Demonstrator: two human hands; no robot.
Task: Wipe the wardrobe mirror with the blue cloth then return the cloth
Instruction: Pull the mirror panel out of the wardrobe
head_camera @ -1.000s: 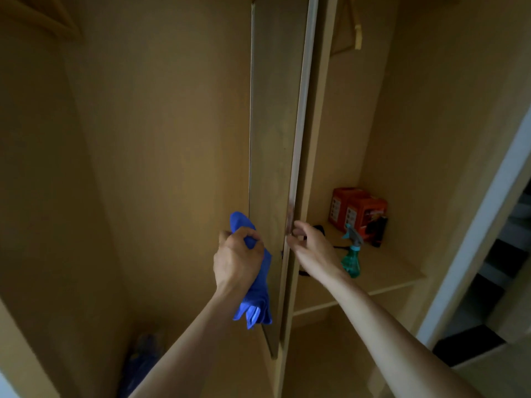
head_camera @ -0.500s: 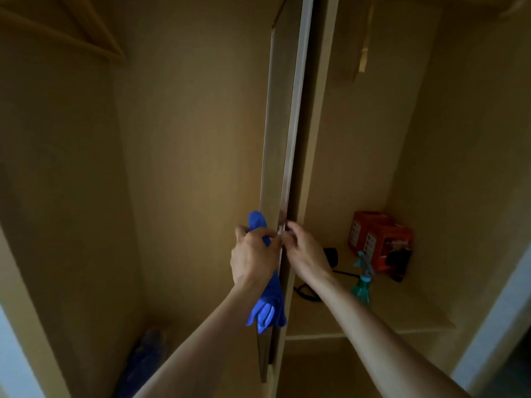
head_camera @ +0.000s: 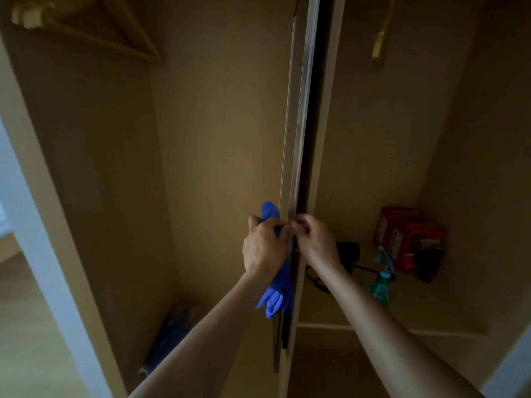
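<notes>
The wardrobe mirror (head_camera: 298, 139) is a tall narrow panel seen almost edge-on, its metal rim running down the middle of the wardrobe. My left hand (head_camera: 265, 244) is shut on the blue cloth (head_camera: 277, 297), which sticks up above my fist and hangs down below it against the mirror's left side. My right hand (head_camera: 314, 239) pinches the mirror's edge from the right, fingertips touching the rim beside my left hand. The mirror's glass face is barely visible from here.
On the right shelf (head_camera: 402, 320) stand a teal spray bottle (head_camera: 380, 280), an orange box (head_camera: 408, 237) and a black device with a cable (head_camera: 347, 254). Wooden hangers (head_camera: 115, 33) hang top left. A dark bundle (head_camera: 172, 337) lies on the left compartment's floor.
The mirror panel has swung from angled to nearly edge-on, and both hands have come together at its rim. My view has shifted left and closer.
</notes>
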